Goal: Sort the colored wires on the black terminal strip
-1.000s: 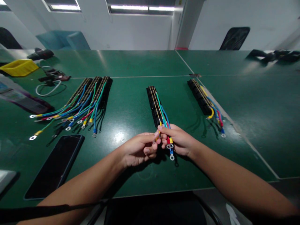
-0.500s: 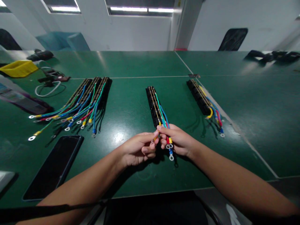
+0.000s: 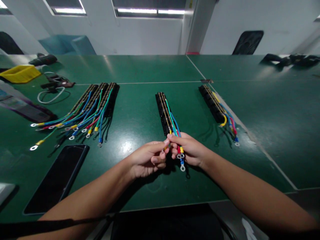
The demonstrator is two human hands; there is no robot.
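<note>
A long black terminal strip (image 3: 163, 113) with brass-coloured rails lies in front of me, its near end by my fingers. Green, blue, red and yellow wires run along its right side. My left hand (image 3: 150, 156) pinches the yellow wire (image 3: 170, 132) close to its ring end, which is partly covered by the fingers. Thumb and fingers of my right hand (image 3: 187, 148) are closed on the same yellow wire just above. Below the right palm hang the other wires' ring terminals (image 3: 182, 165) with red, yellow and blue sleeves; whether that palm grips them I cannot tell.
Several wired strips (image 3: 100, 96) lie side by side at left, ring terminals toward me. Another wired strip (image 3: 212, 103) lies at right. A phone (image 3: 57, 178) rests at front left. Farther back are a yellow bin (image 3: 21, 73) and a white cable (image 3: 51, 100).
</note>
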